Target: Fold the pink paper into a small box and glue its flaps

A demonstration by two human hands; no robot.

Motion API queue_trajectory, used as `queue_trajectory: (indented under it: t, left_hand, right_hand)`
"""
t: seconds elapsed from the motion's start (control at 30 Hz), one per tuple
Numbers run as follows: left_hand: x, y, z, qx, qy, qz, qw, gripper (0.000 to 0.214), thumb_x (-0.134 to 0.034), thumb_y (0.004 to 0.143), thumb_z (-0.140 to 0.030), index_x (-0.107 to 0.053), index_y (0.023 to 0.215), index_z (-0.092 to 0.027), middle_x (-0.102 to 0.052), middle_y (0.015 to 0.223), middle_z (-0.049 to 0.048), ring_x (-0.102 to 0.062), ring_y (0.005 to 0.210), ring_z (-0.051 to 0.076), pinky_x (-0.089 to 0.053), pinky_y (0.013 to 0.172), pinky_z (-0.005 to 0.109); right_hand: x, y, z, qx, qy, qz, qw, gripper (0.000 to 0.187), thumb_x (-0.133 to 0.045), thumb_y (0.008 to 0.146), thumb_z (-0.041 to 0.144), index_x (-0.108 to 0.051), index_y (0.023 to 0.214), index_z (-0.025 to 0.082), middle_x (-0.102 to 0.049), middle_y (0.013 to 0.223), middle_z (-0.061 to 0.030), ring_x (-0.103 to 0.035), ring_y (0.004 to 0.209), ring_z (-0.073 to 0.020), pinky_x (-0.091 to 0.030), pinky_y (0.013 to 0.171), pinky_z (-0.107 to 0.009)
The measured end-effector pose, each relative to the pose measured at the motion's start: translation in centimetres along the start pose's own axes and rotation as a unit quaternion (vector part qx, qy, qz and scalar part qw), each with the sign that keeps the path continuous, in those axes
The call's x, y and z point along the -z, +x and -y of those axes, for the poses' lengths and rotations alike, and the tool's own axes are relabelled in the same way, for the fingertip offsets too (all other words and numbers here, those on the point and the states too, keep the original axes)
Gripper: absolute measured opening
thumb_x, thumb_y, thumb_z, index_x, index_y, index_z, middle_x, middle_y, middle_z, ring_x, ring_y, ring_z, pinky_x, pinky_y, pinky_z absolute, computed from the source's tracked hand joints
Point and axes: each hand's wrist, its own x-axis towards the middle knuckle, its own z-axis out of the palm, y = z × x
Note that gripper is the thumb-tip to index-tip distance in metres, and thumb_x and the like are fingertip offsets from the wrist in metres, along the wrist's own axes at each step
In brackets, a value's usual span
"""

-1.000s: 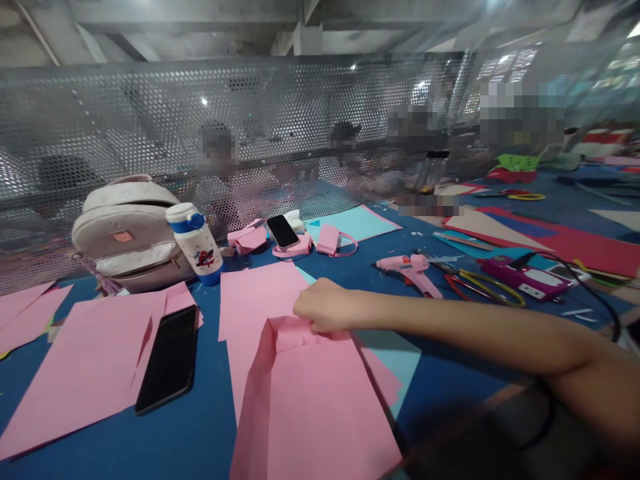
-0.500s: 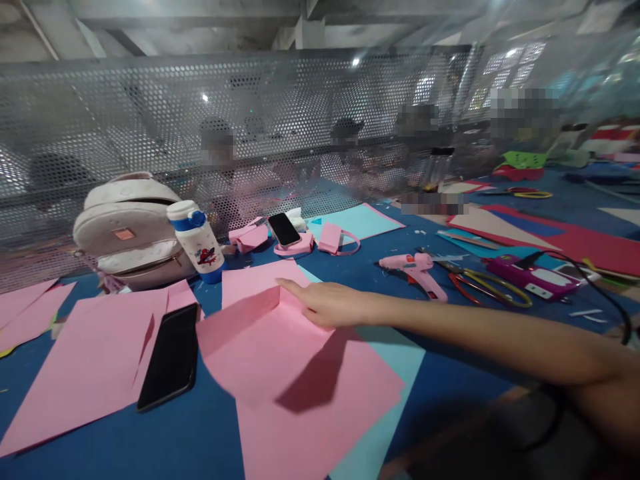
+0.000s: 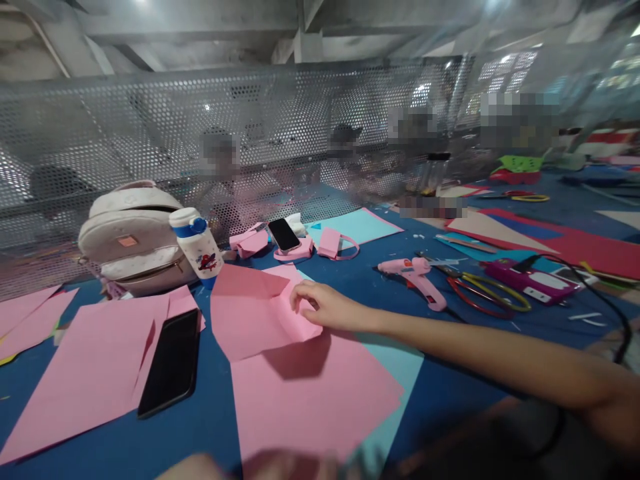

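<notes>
- A folded pink paper sheet [image 3: 246,313] is touched by the loosely curled fingers of the right hand [image 3: 320,308]; whether it is gripped cannot be told.
- It is spread leftward from these fingers, its long axis unclear.
- The left hand [image 3: 197,469], farther off, is blurred, its grasp unclear.

Your head is carrying the only view.
You are looking forward and slightly down across the blue table [image 3: 150,440] to the perforated screen [image 3: 285,107], catching ceiling beams [image 3: 200,30] along the top; the folded pink paper [image 3: 250,320] is lying near you, below centre, the screen standing farther off.
</notes>
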Motion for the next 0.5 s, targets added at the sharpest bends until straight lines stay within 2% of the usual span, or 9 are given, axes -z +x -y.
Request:
queue_trajectory:
  t: [0.03, 0.1, 0.17, 0.23, 0.3, 0.37, 0.47, 0.5]
  left_hand:
    - [-0.2, 1.0, 0.8, -0.014, 0.008, -0.016, 1.000, 0.027, -0.054, 0.101, -0.033, -0.061, 0.126, -0.027, -0.063, 0.131, 0.0064, -0.061, 0.113, 0.021, -0.050, 0.102, 0.040]
    - [-1.0, 3.0, 2.5, -0.031, 0.032, -0.057, 0.997, 0.029, -0.047, 0.101, -0.022, -0.062, 0.127, -0.023, -0.068, 0.124, 0.0038, -0.062, 0.111, 0.019, -0.039, 0.113, 0.039]
    - [-2.2, 4.5, 4.1, -0.018, 0.064, -0.092, 0.994, 0.032, -0.043, 0.098, -0.010, -0.064, 0.122, -0.016, -0.073, 0.112, 0.0042, -0.065, 0.103, 0.018, -0.029, 0.120, 0.042]
    - [-3.7, 5.0, 5.3, -0.003, 0.078, -0.090, 0.993, 0.030, -0.046, 0.094, -0.005, -0.065, 0.116, -0.013, -0.075, 0.100, 0.0050, -0.068, 0.094, 0.019, -0.027, 0.120, 0.047]
    - [-5.1, 4.8, 6.1, -0.002, 0.089, -0.106, 0.990, 0.025, -0.048, 0.093, -0.004, -0.066, 0.109, -0.011, -0.074, 0.088, 0.0045, -0.069, 0.087, 0.019, -0.028, 0.120, 0.048]
    - [-6.3, 4.2, 6.5, 0.000, 0.097, -0.084, 0.992, 0.024, -0.048, 0.090, -0.001, -0.067, 0.102, -0.011, -0.071, 0.080, 0.0029, -0.068, 0.080, 0.018, -0.027, 0.120, 0.048]
    - [-7.5, 3.4, 6.7, 0.017, 0.110, -0.036, 0.993, 0.022, -0.050, 0.088, -0.001, -0.067, 0.097, -0.012, -0.069, 0.075, 0.0012, -0.066, 0.075, 0.018, -0.025, 0.121, 0.047]
    - [-7.9, 3.3, 6.6, 0.022, 0.116, -0.024, 0.993, 0.022, -0.051, 0.088, -0.002, -0.067, 0.098, -0.012, -0.069, 0.075, 0.0011, -0.066, 0.074, 0.018, -0.026, 0.121, 0.046]
  right_hand:
    - [-0.3, 0.1, -0.1, -0.014, 0.007, -0.002, 1.000, 0.030, -0.053, 0.072, 0.000, -0.066, 0.094, 0.016, -0.060, 0.097, -0.0036, -0.053, 0.083, -0.0163, -0.042, 0.079, -0.029]
    - [-0.9, 0.1, -0.3, -0.047, 0.029, -0.010, 0.998, 0.039, -0.054, 0.076, 0.003, -0.066, 0.112, 0.014, -0.060, 0.097, -0.0045, -0.052, 0.080, -0.0153, -0.044, 0.073, -0.028]
    - [-1.4, -0.2, -0.2, -0.077, 0.059, -0.007, 0.995, 0.054, -0.052, 0.084, 0.010, -0.051, 0.138, 0.013, -0.059, 0.094, -0.0042, -0.054, 0.076, -0.0145, -0.046, 0.068, -0.027]
    - [-1.7, -0.8, 0.1, -0.097, 0.091, 0.015, 0.991, 0.058, -0.046, 0.092, 0.018, -0.036, 0.149, 0.010, -0.058, 0.086, -0.0023, -0.056, 0.072, -0.0140, -0.048, 0.064, -0.026]
    - [-1.6, -1.4, 0.6, -0.111, 0.109, 0.041, 0.987, 0.055, -0.045, 0.095, 0.024, -0.037, 0.146, 0.007, -0.058, 0.081, -0.0011, -0.056, 0.068, -0.0136, -0.048, 0.061, -0.025]
    - [-1.2, -2.0, 1.4, -0.118, 0.100, 0.070, 0.986, 0.047, -0.048, 0.094, 0.026, -0.047, 0.137, 0.008, -0.059, 0.080, -0.0009, -0.054, 0.065, -0.0128, -0.044, 0.058, -0.024]
    - [-0.4, -2.7, 2.8, -0.093, 0.020, 0.103, 0.990, 0.028, -0.051, 0.090, 0.020, -0.059, 0.116, 0.013, -0.062, 0.085, -0.0020, -0.052, 0.068, -0.0127, -0.040, 0.060, -0.024]
    - [-0.2, -2.9, 3.3, -0.075, -0.040, 0.108, 0.991, 0.023, -0.051, 0.089, 0.018, -0.060, 0.110, 0.013, -0.064, 0.088, -0.0031, -0.053, 0.071, -0.0136, -0.039, 0.063, -0.025]
